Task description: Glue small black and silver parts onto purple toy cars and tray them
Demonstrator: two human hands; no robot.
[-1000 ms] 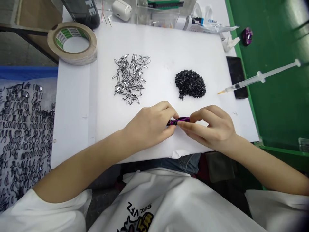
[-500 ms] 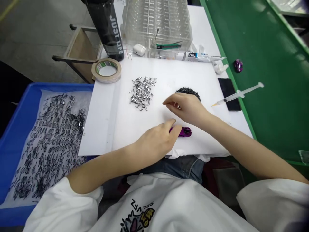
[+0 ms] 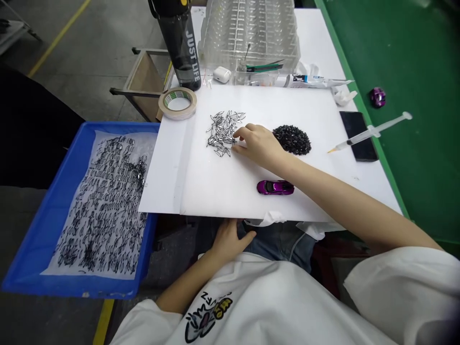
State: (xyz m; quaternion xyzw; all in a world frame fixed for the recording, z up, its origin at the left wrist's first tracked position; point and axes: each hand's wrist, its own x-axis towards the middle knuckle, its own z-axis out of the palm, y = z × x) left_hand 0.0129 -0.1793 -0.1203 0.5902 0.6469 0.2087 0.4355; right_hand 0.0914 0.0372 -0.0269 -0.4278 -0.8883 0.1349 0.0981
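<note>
My right hand [image 3: 255,143] is at the right edge of a pile of small clear, dark-edged pieces [image 3: 220,129]. Its thumb and forefinger are apart, with no held piece visible between them. Below that hand, a purple toy car [image 3: 275,187] lies on the white board, touched by neither hand. A heap of tiny black parts [image 3: 293,140] sits just to the right, beside my right wrist. My left hand [image 3: 232,239] rests low over my lap at the table's front edge, thumb spread and fingertips partly hidden under the edge.
A blue tray [image 3: 81,286] with rows of dark pieces on paper stands at the left. Around the white board [image 3: 201,191] are a tape roll [image 3: 178,112], a bottle [image 3: 179,48], a phone [image 3: 362,148] and a syringe [image 3: 386,125]. Another purple car [image 3: 377,97] is on the green surface.
My left hand has left the purple car and dropped to my lap. My right hand has moved left to the clear pieces, uncovering the black heap. The view has shifted slightly.
</note>
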